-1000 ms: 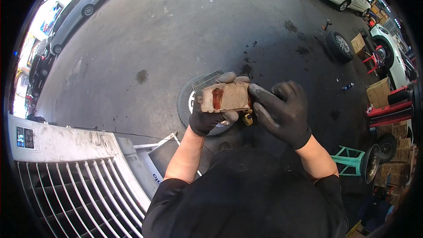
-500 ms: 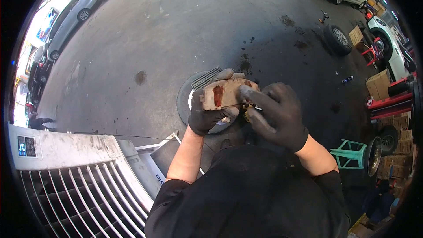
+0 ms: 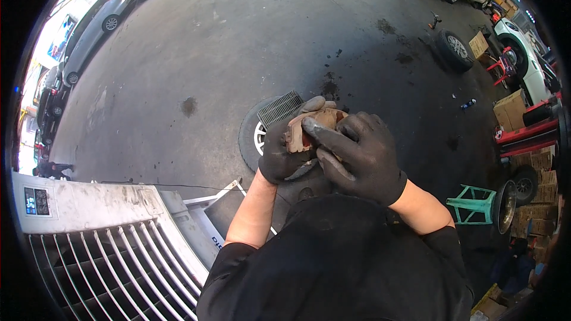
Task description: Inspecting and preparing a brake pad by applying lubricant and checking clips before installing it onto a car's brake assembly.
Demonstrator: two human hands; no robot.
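A tan brake pad [image 3: 295, 135] with a reddish-brown smear on its face is held up in front of me. My left hand [image 3: 279, 153], in a dark glove with grey fingertips, grips its left end, fingers over the far edge. My right hand [image 3: 366, 151], gloved alike, is closed about the right part of the pad. Its index finger lies across the face over the smear, and its other fingers curl near the right end. Much of the pad's right half is hidden behind this hand.
Below the hands a wheel [image 3: 247, 137] lies on the floor, with a grey grille-like panel [image 3: 281, 107] on it. At lower left stands a white slatted machine [image 3: 95, 202]. To the right are a green stand [image 3: 473, 205], a loose tyre [image 3: 455, 50], cardboard boxes [image 3: 510, 111] and parked cars.
My right hand has moved left across the brake pad, its index finger now over the reddish-brown smear. The pad has turned and tilted slightly in my left hand.
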